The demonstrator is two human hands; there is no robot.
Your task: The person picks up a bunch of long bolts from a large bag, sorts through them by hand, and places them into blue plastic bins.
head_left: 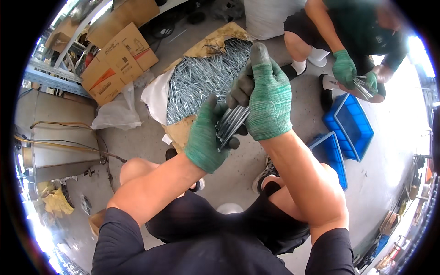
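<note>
Both my hands wear green knit gloves with dark grey fingertips. Between them is a bundle of long silvery metal rods (232,122), like bolts or long screws, lying roughly side by side. My left hand (208,135) is wrapped round the bundle's lower end, thumb pointing up. Around the upper end curl the fingers of my right hand (268,91), its thumb raised. The far ends of the rods are hidden by my right fingers. Just beyond my hands, a large heap of the same loose rods (201,82) lies on an opened sack and flattened cardboard.
Two blue plastic crates (353,146) stand on the floor at the right. Beyond them a co-worker in green gloves (344,68) holds a small bunch of rods. Cardboard boxes (119,64) lean at the far left, above a metal cabinet (64,133) with hoses. A white sack (266,18) stands behind.
</note>
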